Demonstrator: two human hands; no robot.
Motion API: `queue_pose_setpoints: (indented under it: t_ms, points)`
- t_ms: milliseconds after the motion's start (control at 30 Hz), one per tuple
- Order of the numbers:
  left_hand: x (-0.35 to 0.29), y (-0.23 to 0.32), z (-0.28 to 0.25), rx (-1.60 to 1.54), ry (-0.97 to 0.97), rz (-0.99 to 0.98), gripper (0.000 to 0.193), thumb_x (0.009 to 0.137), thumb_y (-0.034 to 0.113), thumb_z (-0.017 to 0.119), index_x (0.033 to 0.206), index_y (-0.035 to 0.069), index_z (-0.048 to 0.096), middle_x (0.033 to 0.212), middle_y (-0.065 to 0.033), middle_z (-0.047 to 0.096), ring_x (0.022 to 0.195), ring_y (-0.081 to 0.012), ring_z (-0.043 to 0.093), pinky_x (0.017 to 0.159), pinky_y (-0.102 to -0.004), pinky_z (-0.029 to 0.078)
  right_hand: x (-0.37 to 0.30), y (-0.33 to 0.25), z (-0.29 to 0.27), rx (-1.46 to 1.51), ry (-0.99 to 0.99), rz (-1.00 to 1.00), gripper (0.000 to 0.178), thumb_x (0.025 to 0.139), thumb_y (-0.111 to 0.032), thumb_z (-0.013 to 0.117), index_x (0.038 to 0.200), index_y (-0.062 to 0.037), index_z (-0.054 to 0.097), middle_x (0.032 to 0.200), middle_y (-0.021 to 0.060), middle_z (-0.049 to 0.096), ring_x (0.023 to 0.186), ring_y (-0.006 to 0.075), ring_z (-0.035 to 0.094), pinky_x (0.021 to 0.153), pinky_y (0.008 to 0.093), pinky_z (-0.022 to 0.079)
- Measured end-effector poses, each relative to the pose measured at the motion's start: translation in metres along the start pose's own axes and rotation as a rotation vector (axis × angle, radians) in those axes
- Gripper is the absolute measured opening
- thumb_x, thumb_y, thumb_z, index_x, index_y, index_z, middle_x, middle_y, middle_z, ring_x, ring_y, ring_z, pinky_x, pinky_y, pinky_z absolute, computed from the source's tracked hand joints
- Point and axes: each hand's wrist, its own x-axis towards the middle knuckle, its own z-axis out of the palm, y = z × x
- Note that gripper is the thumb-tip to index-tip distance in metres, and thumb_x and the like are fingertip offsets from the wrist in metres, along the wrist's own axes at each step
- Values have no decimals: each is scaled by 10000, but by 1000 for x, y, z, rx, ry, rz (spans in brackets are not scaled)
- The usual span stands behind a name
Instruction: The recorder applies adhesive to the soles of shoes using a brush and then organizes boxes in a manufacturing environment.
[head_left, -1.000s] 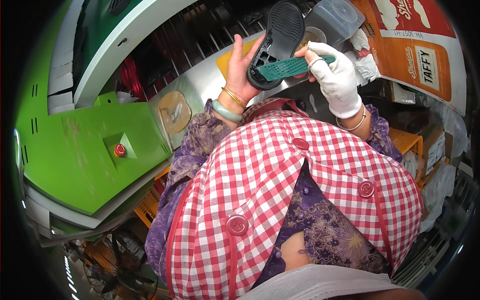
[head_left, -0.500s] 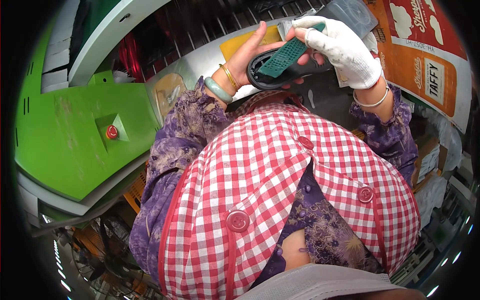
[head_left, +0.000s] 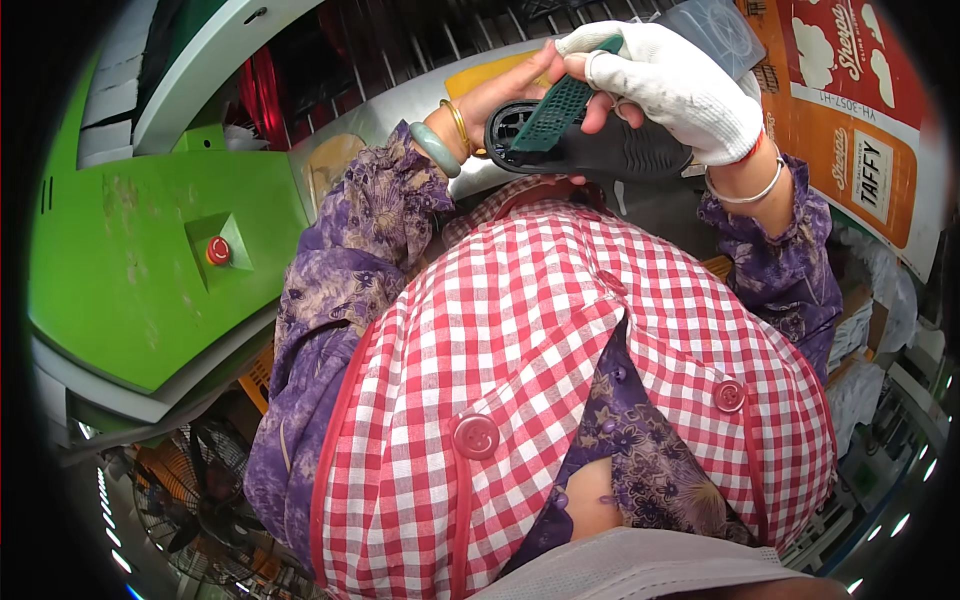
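A black shoe sole (head_left: 640, 150) lies across my left hand (head_left: 490, 103), its hollow heel end toward the wrist. That hand is bare, with bangles at the wrist. Its fingers go behind the sole and are mostly hidden; a fingertip shows at the near edge. My right hand (head_left: 675, 95), in a white glove with bare fingertips, pinches the upper end of a green perforated strip (head_left: 560, 110). The strip slants down, and its lower end reaches into the hollow heel. My left thumb stretches up to the strip's upper end beside the right fingers.
To the left stands a green machine panel (head_left: 120, 260) with a red push button (head_left: 218, 250). A rack of metal bars (head_left: 420, 45) runs behind the hands, and a yellow piece (head_left: 480, 75) lies on the grey surface. Orange and red printed cardboard (head_left: 850, 120) is at the right; a fan (head_left: 195, 490) stands lower left.
Both hands have shifted slightly up and left. My left thumb has come over to the strip's upper end. The strip is tilted more steeply, and more of the sole's front shows.
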Motion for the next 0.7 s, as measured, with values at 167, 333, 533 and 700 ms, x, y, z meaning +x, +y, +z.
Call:
queue_pose_setpoints:
  t_ms: [167,333,533,700]
  points:
    - [-1,-5,-9,-9,-26,6,628,941,552,350,1354,80,381,1094,-95,605,895,-109,643,721,-216,558,0,-7,3,-28,-3,79,303,909,-291,545,1095,-63,619,661,35,636,486,1,439,461,143,325]
    - [-2,-5,-15,-19,109,-138,692,904,591,411,1262,3,481,1054,-137,631,880,-125,650,727,-222,554,-7,-8,0,-84,-23,73,271,912,-282,545,1061,-74,633,667,28,639,493,1,438,469,154,334]
    - [-7,7,-5,-31,215,-358,881,864,679,375,1196,-127,504,1136,-212,599,919,-182,656,778,-302,554,-24,13,-15,-44,12,73,234,919,-241,530,1027,-65,639,711,14,645,574,10,486,503,158,356]
    - [-10,8,-6,-139,187,-464,790,899,629,344,1309,-40,434,1138,-226,591,889,-289,664,687,-378,587,-47,47,-34,23,65,175,249,920,-245,541,1011,-33,635,755,36,656,668,28,564,536,155,354]
